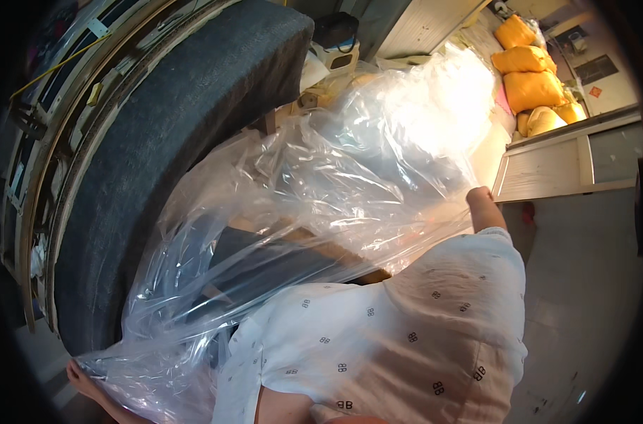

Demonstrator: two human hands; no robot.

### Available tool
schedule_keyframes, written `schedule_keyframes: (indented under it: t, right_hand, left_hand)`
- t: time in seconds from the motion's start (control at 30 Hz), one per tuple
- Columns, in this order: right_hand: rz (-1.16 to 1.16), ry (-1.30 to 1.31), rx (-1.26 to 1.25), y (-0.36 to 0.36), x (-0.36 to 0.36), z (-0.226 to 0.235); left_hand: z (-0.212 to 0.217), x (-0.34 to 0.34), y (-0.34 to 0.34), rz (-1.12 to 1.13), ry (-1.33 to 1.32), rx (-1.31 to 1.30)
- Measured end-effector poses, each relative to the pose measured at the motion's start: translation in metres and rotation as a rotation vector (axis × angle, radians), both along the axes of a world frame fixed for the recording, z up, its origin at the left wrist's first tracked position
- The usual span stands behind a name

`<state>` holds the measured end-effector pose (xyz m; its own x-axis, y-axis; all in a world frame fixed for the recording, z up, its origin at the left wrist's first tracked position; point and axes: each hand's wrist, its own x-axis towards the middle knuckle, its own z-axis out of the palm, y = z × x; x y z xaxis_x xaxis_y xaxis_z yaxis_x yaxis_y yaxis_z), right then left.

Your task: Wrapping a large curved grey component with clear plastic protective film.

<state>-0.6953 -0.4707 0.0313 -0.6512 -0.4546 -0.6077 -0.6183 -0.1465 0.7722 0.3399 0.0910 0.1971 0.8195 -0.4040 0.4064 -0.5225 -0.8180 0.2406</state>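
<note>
- My left hand (81, 378) pinches the plastic sheet (300, 205) low beside the grey cushion (173, 134); pulling hard could tear it.
- My right hand (479, 200) grips the far edge; the slick film could slip free.

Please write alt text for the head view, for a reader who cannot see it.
A person's left hand and right hand hold a clear plastic sheet spread beside a dark grey cushion. Yellow sacks lie behind.
</note>
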Motion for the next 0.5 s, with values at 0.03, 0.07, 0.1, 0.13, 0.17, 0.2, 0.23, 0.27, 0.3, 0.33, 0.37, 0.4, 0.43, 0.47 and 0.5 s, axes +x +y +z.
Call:
schedule_keyframes:
  t: [0.03, 0.07, 0.1, 0.13, 0.17, 0.2, 0.23, 0.27, 0.3, 0.33, 0.37, 0.4, 0.43, 0.47, 0.5]
  right_hand:
    - [0.144, 0.000, -0.072, -0.001, -0.023, 0.025]
    - [0.510, -0.105, -0.175, -0.019, -0.050, 0.034]
    - [0.944, -0.174, -0.498, -0.063, -0.066, 0.041]
    - [1.518, -0.395, -0.914, -0.112, -0.034, 0.062]
    - [1.117, -0.398, -0.883, -0.149, 0.030, 0.100]
    - [0.782, -0.454, -1.099, -0.188, 0.082, 0.138]
    - [0.670, -0.542, -1.417, -0.221, 0.132, 0.170]
    - [0.737, -0.977, -1.787, -0.251, 0.163, 0.194]
    - [0.288, -1.447, -1.855, -0.238, 0.229, 0.234]
    - [0.601, -1.964, -1.902, -0.278, 0.256, 0.253]
    - [0.596, -2.084, -1.874, -0.244, 0.334, 0.277]
    - [0.787, -2.064, -2.000, -0.244, 0.358, 0.272]
    - [1.109, -1.829, -1.950, -0.220, 0.386, 0.262]
    - [1.401, -1.586, -1.863, -0.193, 0.412, 0.250]
    - [1.111, -1.851, -1.561, -0.183, 0.432, 0.228]
  left_hand:
    - [-0.014, -0.006, -0.035, -0.020, 0.096, -0.071]
    - [-0.033, 0.012, -0.027, -0.025, 0.108, -0.081]
    - [-0.066, 0.043, -0.008, -0.002, 0.173, -0.062]
    - [-0.081, 0.066, 0.017, 0.025, 0.208, -0.036]
    - [-0.077, 0.080, 0.017, 0.138, 0.075, 0.015]
    - [-0.081, 0.094, 0.029, 0.127, 0.077, 0.003]
    - [-0.081, 0.106, 0.040, 0.161, 0.048, 0.027]
    - [-0.076, 0.114, 0.032, 0.187, 0.018, 0.054]
    - [-0.080, 0.111, 0.031, 0.261, 0.044, 0.168]
    - [-0.081, 0.112, 0.015, 0.313, 0.059, 0.276]
    - [-0.074, 0.109, 0.038, 0.345, 0.055, 0.293]
    - [-0.073, 0.109, 0.026, 0.322, 0.063, 0.276]
    - [-0.073, 0.108, 0.027, 0.317, 0.076, 0.267]
    - [-0.073, 0.106, 0.033, 0.321, 0.088, 0.260]
    - [-0.073, 0.100, 0.046, 0.336, 0.099, 0.254]
